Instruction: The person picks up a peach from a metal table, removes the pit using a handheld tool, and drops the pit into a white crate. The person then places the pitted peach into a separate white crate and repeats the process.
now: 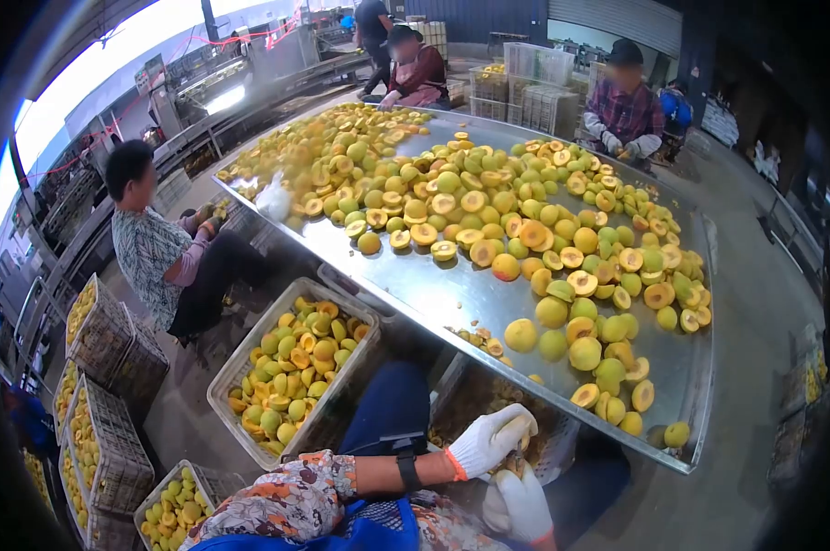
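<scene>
My left hand [491, 443], in a white knit glove with an orange cuff, is closed with its fingers curled in over my lap. Just below it my right hand [522, 505], gloved the same way, is closed as well, its fingertips close to those of the left. A small brownish thing shows between the fingers; I cannot tell what it is. Under the hands is a crate [553, 450] with brownish scraps inside. Beyond them a metal table [387, 275] carries many yellow-green peaches [585, 354], whole and halved, some halves showing brown pit hollows.
A large pale crate [220, 390] of halved peaches stands left of my knees. Stacked crates [112, 450] and a smaller crate [144, 514] line the left side. One person [148, 248] sits at left; others [624, 110] work along the table's far side.
</scene>
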A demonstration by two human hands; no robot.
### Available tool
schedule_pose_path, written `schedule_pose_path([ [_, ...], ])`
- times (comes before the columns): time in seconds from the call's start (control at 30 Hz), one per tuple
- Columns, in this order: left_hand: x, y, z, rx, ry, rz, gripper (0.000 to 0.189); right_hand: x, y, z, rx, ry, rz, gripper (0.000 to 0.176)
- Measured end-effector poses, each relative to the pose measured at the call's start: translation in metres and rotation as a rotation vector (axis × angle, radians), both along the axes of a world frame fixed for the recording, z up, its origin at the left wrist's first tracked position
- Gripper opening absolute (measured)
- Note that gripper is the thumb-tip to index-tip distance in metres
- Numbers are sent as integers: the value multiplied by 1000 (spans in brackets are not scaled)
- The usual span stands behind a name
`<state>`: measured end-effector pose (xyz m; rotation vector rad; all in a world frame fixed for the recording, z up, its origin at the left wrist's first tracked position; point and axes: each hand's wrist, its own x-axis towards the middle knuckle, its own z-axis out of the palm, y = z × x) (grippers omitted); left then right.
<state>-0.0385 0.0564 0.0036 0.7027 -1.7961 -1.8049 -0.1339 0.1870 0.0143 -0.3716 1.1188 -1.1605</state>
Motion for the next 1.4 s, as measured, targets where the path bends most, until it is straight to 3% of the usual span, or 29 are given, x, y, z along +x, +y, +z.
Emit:
schedule_pose_path([
  [0.03,0,3,-1,-47,19,45,24,-2,0,3,1,-1,-4,7],
  [0.1,-2,7,-2,-85,38,85,24,-11,1,13,34,-304,131,4],
  [0.17,-3,2,-5,-150,66,61,24,-13,-3,9,51,-297,127,2],
  [0.27,-8,-8,-17,155,197,-44,27,-14,-2,5,3,-393,109,7],
  [0.33,-5,-6,-15,78,173,-11,28,-15,-3,0,31,-460,125,10],
  [0.4,-2,-25,-15,-142,130,-155,28,-17,2,-15,31,-674,106,19],
  [0.47,0,-45,-15,39,96,-420,34,-21,-3,-19,-42,-824,180,23],
  [0.53,5,-51,-18,123,169,-493,40,-15,-5,-20,-37,-832,212,24],
  [0.63,9,-41,-22,86,360,-271,53,-11,-16,-12,-61,-781,219,22],
  [0.67,9,-34,-20,256,431,-202,57,-9,-22,-10,-79,-748,264,20],
  [0.73,13,-25,-8,559,525,156,51,-10,-28,-4,-92,-721,296,18],
  [0.8,33,-54,-6,619,567,344,47,-14,-30,4,-109,-623,279,28],
  [0.87,76,-85,-4,208,358,561,38,-21,-31,-3,-95,-521,244,25],
  [0.9,98,-100,0,180,313,706,33,-22,-31,-12,-63,-315,165,20],
  [0.93,124,-117,-7,-75,212,846,32,-24,-32,-21,-33,-110,88,16],
  [0.97,163,-141,-17,-903,-289,826,29,-26,-29,-32,49,-84,76,18],
  [1.0,187,-153,-11,-473,-167,938,27,-28,-27,-39,44,-88,79,18],
  [1.03,234,-185,-37,-452,-265,978,23,-29,-25,-44,104,-93,95,18],
  [1.13,248,-200,-30,-811,-1347,915,26,-22,-23,-59,170,-68,91,16],
  [1.17,239,-205,-28,-820,-1346,915,26,-20,-25,-63,168,-28,103,16],
  [1.23,209,-218,-25,-1355,-953,831,33,-19,-27,-65,170,50,128,16],
  [1.33,89,-206,-8,-1211,-662,710,41,-17,-32,-63,160,65,108,16],
  [1.4,21,-199,-15,-1032,-336,343,43,-16,-33,-64,135,119,122,16],
])
